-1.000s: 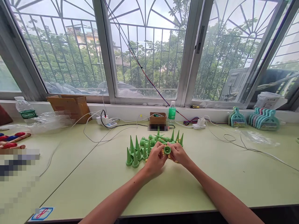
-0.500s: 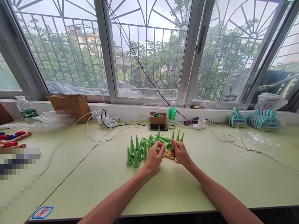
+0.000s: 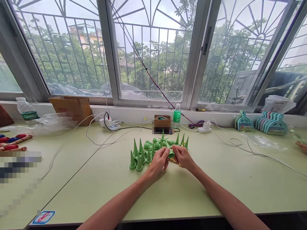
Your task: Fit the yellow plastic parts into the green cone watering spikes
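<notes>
Between both hands is a green plastic spike [image 3: 171, 154], a hollow cone with its round open base turned towards me. My left hand [image 3: 158, 160] pinches it from the left, thumb and forefinger together. From the right, my right hand [image 3: 184, 157] has its closed fingertips against the same spike; whether they also hold a small part is hidden. Several green spikes [image 3: 139, 164] stand point up to the left, and others lie in a heap [image 3: 150, 143] behind. Small yellow pieces [image 3: 173, 160] lie partly hidden under my hands.
A small cardboard box [image 3: 162, 120] and a green-labelled bottle [image 3: 177, 115] stand by the window. White cables [image 3: 233, 143] cross the table on the right. Teal dustpan-like items [image 3: 271, 123] stand at the back right. Another person's hand [image 3: 301, 145] shows at the right edge.
My left hand has moved right onto the spike, which has tipped so its base faces lower. Another person's hand has come into view at the right edge.
</notes>
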A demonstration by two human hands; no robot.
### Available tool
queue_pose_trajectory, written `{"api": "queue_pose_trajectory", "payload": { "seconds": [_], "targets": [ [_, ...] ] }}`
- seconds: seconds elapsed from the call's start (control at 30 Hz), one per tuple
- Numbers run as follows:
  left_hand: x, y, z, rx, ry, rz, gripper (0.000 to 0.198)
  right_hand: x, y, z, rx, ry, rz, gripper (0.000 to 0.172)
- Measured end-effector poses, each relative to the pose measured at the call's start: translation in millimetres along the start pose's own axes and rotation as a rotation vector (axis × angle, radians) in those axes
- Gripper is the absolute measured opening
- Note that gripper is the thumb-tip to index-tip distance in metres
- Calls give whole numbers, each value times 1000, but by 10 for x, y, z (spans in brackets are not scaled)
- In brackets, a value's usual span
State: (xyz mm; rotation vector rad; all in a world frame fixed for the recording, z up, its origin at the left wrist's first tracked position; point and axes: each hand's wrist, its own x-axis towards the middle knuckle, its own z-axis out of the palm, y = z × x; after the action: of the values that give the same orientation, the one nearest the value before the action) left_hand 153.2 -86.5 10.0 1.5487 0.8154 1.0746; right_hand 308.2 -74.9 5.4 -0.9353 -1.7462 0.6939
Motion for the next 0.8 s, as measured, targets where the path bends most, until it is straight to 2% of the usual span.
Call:
{"api": "queue_pose_trajectory", "payload": {
  "seconds": [0.4,0.6,0.8],
  "targets": [
    [0,-21,-17,53,-16,75,37,16,26,-7,-30,12,34,57],
    [-1,-54,-18,219,41,162,35,19,8,1,-22,51,95,65],
    [-17,-53,-17,390,58,309,17,22,41,3,-34,45,113,66]
  ]
}}
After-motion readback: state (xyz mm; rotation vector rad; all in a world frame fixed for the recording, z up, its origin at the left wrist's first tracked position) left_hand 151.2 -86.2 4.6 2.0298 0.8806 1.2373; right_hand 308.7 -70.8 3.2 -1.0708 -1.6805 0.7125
